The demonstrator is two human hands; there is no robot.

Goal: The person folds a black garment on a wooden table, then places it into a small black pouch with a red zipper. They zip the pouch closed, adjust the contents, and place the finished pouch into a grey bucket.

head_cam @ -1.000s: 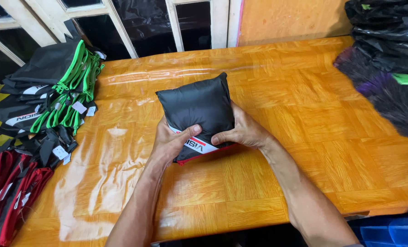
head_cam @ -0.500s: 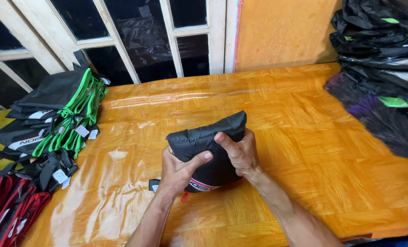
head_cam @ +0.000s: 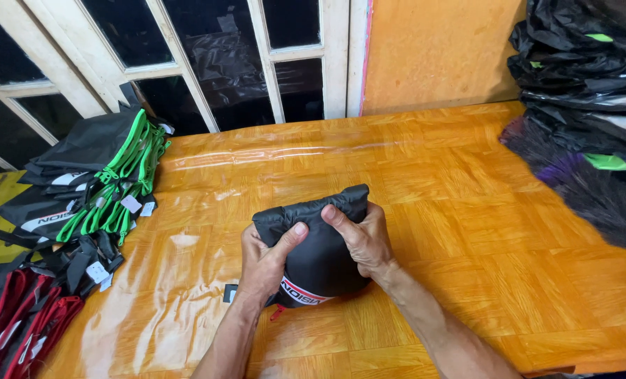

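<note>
On the orange table (head_cam: 467,210), both hands hide the black pouch's (head_cam: 320,256) sides.

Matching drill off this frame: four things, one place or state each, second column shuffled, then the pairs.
1. black pouch
2. green-trimmed bags
3. red-trimmed bags
4. black plastic pile

a. far right of the table
b. gripped by both hands, mid-table
c. stacked at the left, by the window
d. near left corner

Pairs: 1-b, 2-c, 3-d, 4-a. The left hand and right hand squeeze the pouch on the table.
</note>
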